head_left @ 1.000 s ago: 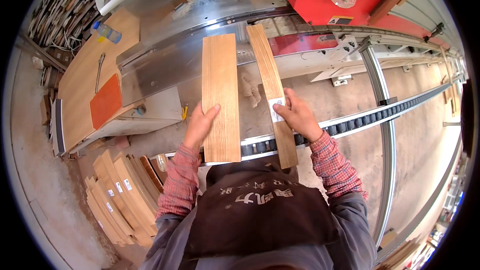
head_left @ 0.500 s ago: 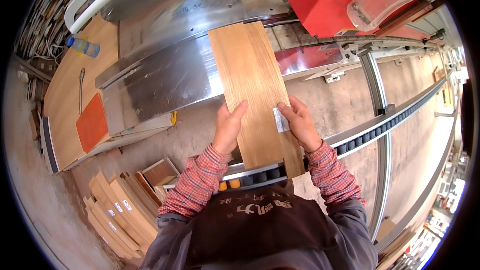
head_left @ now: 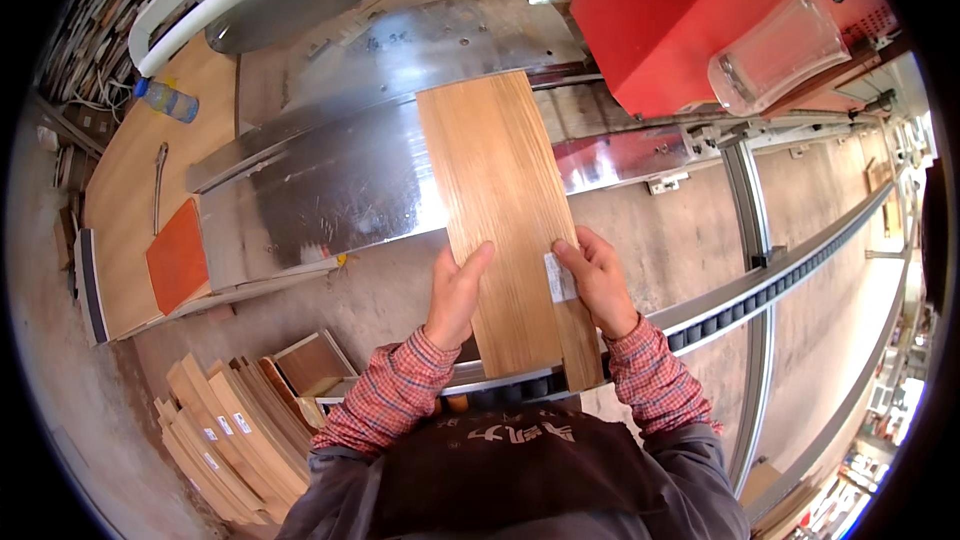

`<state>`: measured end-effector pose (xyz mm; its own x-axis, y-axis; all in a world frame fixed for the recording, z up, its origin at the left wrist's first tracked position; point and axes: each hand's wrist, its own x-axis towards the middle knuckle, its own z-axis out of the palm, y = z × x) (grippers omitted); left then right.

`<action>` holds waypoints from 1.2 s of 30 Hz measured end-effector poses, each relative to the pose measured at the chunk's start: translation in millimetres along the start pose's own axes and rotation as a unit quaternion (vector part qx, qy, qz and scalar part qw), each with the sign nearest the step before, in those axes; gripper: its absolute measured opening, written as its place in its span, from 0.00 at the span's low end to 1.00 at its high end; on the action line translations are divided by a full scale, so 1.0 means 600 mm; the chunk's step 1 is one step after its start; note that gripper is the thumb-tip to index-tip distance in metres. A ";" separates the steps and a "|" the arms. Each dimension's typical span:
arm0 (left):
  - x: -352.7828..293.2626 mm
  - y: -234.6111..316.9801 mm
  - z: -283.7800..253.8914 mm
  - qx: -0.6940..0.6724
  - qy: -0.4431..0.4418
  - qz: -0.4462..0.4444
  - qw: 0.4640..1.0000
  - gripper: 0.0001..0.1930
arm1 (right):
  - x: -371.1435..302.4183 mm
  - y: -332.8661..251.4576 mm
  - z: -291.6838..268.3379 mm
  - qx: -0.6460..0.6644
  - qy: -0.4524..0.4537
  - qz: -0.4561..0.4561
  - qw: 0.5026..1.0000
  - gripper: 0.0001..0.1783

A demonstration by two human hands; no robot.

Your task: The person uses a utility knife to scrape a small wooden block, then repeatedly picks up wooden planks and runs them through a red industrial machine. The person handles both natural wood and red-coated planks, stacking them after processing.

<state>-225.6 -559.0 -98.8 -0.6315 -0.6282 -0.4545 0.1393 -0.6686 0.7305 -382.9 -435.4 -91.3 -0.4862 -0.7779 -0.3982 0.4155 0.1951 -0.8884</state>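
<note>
In front of me a pale wooden board [head_left: 495,230] lies lengthwise, its far end over the shiny metal machine table [head_left: 340,185] and its near end close to my apron. Along its right side, at the near end, shows a narrower wooden strip [head_left: 580,345], partly hidden by the board. A white label [head_left: 560,278] sits near the right edge. My left hand [head_left: 458,292] is closed on the left edge, thumb on top. Gripping the right edge beside the label is my right hand [head_left: 597,282], its thumb on top too.
A red machine housing [head_left: 690,30] with a clear plastic guard [head_left: 780,50] stands at the far right. A metal rail [head_left: 740,310] runs off to the right. Upright boards [head_left: 235,430] lean at the lower left. A bottle [head_left: 168,100], wrench [head_left: 160,185] and orange sheet [head_left: 178,257] lie left.
Both hands and the wood have come nearer to me. The two pieces' far ends, stepped before, now look level. The view has also shifted slightly.
</note>
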 end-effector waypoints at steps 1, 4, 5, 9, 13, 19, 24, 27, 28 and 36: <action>0.002 0.004 0.001 -0.021 0.002 -0.014 1.000 0.21 | -0.002 0.000 0.000 0.004 0.005 0.010 1.000 0.11; 0.014 0.012 -0.005 -0.041 0.000 -0.036 0.998 0.21 | 0.000 -0.003 -0.001 0.024 -0.013 0.018 0.999 0.10; 0.019 0.013 -0.007 -0.042 -0.004 -0.040 0.998 0.21 | -0.001 -0.003 -0.001 0.021 -0.012 0.015 1.000 0.10; 0.014 0.005 -0.004 -0.034 -0.001 -0.016 0.999 0.21 | 0.000 -0.002 -0.001 0.016 -0.017 0.008 1.000 0.11; 0.022 0.008 -0.004 -0.020 -0.019 -0.008 1.000 0.21 | -0.002 -0.010 0.005 -0.003 -0.016 0.003 1.000 0.15; 0.028 -0.005 -0.010 -0.008 -0.016 -0.003 1.000 0.20 | 0.007 -0.008 0.001 -0.086 -0.021 -0.036 0.995 0.22; 0.031 0.000 0.010 0.023 -0.041 0.000 0.999 0.20 | -0.001 0.001 -0.019 -0.097 0.014 -0.035 0.995 0.21; 0.043 -0.022 0.031 0.019 -0.031 0.022 0.999 0.21 | 0.008 -0.026 -0.039 -0.070 -0.008 -0.017 0.997 0.20; 0.039 -0.022 0.040 0.007 -0.027 0.015 0.999 0.21 | 0.011 -0.033 -0.048 -0.059 -0.022 -0.003 0.998 0.20; 0.042 -0.023 0.047 0.018 -0.005 0.006 1.000 0.21 | 0.018 -0.024 -0.056 -0.031 -0.027 -0.007 0.999 0.19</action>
<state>-264.9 -554.2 -106.0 -0.6381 -0.6322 -0.4395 0.1199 -0.6454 0.7544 -419.7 -426.6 -90.6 -0.4496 -0.8111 -0.3742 0.3599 0.2190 -0.9069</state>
